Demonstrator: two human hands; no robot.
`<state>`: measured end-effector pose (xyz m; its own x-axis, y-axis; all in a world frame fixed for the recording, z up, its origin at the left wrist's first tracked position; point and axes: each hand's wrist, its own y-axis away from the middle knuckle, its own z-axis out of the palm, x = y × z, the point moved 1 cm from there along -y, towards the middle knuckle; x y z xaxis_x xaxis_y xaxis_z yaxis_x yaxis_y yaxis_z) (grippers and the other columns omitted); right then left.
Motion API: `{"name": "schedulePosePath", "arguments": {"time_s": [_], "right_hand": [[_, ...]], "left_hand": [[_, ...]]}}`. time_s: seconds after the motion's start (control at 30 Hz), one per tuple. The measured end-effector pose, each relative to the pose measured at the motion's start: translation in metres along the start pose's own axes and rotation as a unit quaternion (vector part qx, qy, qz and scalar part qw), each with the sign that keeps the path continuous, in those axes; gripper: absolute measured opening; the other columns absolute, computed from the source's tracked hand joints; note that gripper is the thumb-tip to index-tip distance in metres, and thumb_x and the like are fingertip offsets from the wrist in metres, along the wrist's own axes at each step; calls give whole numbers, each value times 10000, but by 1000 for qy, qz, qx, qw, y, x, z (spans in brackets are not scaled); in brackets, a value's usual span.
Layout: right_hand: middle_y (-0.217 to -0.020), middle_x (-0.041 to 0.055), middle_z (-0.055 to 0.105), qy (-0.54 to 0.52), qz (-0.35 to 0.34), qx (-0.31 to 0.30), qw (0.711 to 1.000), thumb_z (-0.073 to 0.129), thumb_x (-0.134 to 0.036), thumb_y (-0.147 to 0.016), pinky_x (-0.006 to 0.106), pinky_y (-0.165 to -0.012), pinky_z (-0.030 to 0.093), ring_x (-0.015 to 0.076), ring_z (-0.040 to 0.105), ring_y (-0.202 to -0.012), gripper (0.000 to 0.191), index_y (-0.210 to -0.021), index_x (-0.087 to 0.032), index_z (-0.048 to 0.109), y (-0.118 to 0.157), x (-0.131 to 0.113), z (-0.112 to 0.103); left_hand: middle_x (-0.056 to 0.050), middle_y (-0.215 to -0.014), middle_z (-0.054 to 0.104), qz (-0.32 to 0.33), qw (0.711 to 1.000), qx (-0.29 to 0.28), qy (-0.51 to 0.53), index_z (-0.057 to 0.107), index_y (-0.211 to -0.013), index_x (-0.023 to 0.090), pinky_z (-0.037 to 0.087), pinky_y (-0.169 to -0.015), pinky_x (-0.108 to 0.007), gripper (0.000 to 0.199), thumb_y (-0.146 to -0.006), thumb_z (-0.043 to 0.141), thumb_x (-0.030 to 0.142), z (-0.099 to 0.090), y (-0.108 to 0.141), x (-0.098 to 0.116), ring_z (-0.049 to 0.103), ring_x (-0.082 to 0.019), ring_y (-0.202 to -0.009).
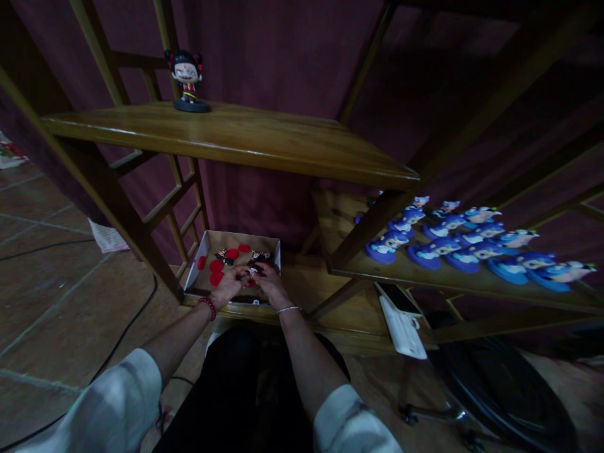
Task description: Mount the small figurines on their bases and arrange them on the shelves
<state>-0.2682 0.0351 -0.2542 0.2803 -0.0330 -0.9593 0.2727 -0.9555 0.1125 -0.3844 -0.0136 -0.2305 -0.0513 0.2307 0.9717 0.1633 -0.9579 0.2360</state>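
Note:
Both my hands are together over an open cardboard box [194, 277] on the low shelf. My left hand [230, 283] and my right hand [268, 281] meet at a small dark figurine [255, 268] with a pale face, their fingers closed around it. Inside the box lie several round red bases [216, 266] and other dark figurines [261, 255]. A red bead bracelet is on my left wrist and a silvery one on my right. The lower part of the held figurine is hidden by my fingers.
A dark-haired figurine [187, 78] on a black base stands on the upper shelf [264, 135]. Several blue-based figurines [431, 250] crowd the right shelf. Beneath it are a phone-like dark slab [397, 297] and a white packet [403, 330]. A black chair [504, 390] stands right; cables cross the floor.

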Motion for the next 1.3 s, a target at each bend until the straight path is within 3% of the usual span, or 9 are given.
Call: {"name": "schedulePosePath", "arguments": {"time_s": [0.1,0.23,0.43,0.57,0.67,0.83,1.07,1.3], "right_hand": [[-899,20,648,44,22,2,999,563,-237,-723,269,-718,486,131,605,-772,322,-1045,-215,574,-2,1,1],[-877,14,645,120,24,7,993,552,-223,-734,258,-692,480,129,606,-748,306,-1040,-229,562,1,-7,-1],[-944,39,635,216,22,24,976,544,-221,-754,265,-754,457,152,601,-850,261,-1014,-215,554,12,-25,-5],[-986,34,632,229,22,16,973,529,-196,-764,272,-795,442,155,588,-904,268,-1029,-229,535,15,-31,-5],[-1013,26,625,229,14,10,973,516,-166,-764,281,-819,432,160,584,-920,309,-1061,-248,529,17,-34,-5],[-1002,-15,629,229,14,14,973,522,-120,-742,284,-841,422,160,583,-913,392,-1081,-316,550,17,-33,-4],[-1014,-4,628,226,9,6,974,514,-148,-759,290,-848,423,170,573,-931,328,-1042,-297,587,16,-30,-3],[-1069,16,611,217,20,7,976,496,-126,-759,286,-881,408,163,565,-964,375,-1100,-268,562,15,-29,-4]], "left_hand": [[7,-592,588,2,998,35,-43,591,-905,99,442,-524,-199,218,-723,471,86,-3,-2,-6,542,-85,-514],[-28,-654,632,17,982,74,-175,613,-935,115,461,-545,-221,249,-750,448,104,-11,-1,-11,574,-110,-552],[-77,-961,650,71,908,72,-407,630,-970,159,446,-768,-238,288,-754,446,106,-13,1,-8,600,-148,-856],[-109,-1051,601,71,860,50,-502,597,-1004,162,441,-737,-246,276,-757,473,166,-7,4,-6,596,-181,-876],[-134,-1128,540,71,840,39,-536,568,-1018,157,440,-705,-252,289,-736,514,188,-4,5,-5,600,-196,-859],[-165,-1184,481,73,831,15,-551,554,-1010,147,444,-697,-267,285,-729,505,143,-2,5,0,607,-199,-842],[-176,-1151,513,65,823,8,-565,541,-1051,140,448,-682,-266,339,-732,447,74,-1,5,3,618,-204,-832],[-145,-1078,568,90,844,19,-528,543,-1057,147,441,-694,-271,349,-711,499,134,-5,3,-3,608,-218,-852]]}}
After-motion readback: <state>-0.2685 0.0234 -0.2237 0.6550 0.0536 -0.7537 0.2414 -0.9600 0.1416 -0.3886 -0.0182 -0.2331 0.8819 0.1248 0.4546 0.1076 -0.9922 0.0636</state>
